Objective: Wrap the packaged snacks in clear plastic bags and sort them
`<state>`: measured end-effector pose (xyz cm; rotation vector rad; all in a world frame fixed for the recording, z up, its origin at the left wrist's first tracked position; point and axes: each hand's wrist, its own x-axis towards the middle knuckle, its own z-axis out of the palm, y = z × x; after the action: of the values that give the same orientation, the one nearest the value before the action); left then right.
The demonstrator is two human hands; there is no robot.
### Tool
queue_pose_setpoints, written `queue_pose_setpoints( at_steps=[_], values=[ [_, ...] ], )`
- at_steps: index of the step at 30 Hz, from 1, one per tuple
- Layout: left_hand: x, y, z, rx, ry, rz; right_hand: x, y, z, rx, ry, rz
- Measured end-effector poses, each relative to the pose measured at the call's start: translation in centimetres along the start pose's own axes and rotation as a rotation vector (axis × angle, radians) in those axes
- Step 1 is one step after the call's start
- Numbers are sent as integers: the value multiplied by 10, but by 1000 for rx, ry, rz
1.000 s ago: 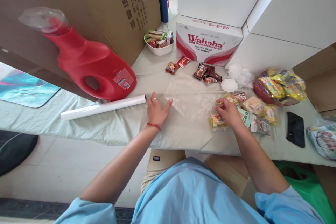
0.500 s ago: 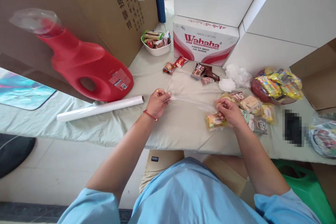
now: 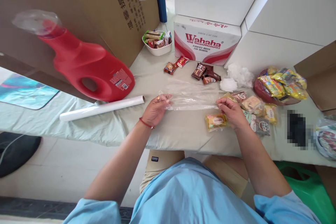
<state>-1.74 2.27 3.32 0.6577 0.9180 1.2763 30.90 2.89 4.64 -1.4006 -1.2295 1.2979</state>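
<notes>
A sheet of clear plastic film [image 3: 193, 100] stretches between my two hands, above the cloth-covered table. My left hand [image 3: 156, 108] pinches its left end, with a red cord on the wrist. At the other end, my right hand [image 3: 231, 110] grips the film between thumb and fingers. Just below and left of the right hand lies a yellow wrapped snack [image 3: 215, 121]. Beyond the film sit brown cocoa packets [image 3: 199, 71] and two small candies, one of them a red packet [image 3: 181, 61]. The white film roll [image 3: 102, 108] lies to the left of my left hand.
A large red jug [image 3: 94, 66] leans by a cardboard box [image 3: 86, 3] at left. At the back are a white snack basket [image 3: 159, 51] and a Wahaha carton [image 3: 206, 40]. Crumpled white plastic [image 3: 239, 76], wrapped snacks [image 3: 252, 104] and a red bowl [image 3: 258, 89] of yellow packets stand right.
The film has spread from a narrow strand into a wider sheet between my hands. My left hand has shifted slightly left and down; the right one stays nearly in place.
</notes>
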Motion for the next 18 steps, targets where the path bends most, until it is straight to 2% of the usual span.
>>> queue_pose_setpoints(
  at_steps=[3, 7, 13, 18],
  values=[
    [-7, 2, 0, 6, -88, 7, 2, -5, 1, 110, 32, -83],
    [-15, 3, -3, 15, -117, 38, 8, -10, 3, 251, 66, -5],
    [-15, -2, -16, 213, 36, 14, 20, -4, 9, 177, 183, 109],
    [-11, -14, -19, 388, 170, 14, 21, -8, 25, 136, 114, 208]
  ],
)
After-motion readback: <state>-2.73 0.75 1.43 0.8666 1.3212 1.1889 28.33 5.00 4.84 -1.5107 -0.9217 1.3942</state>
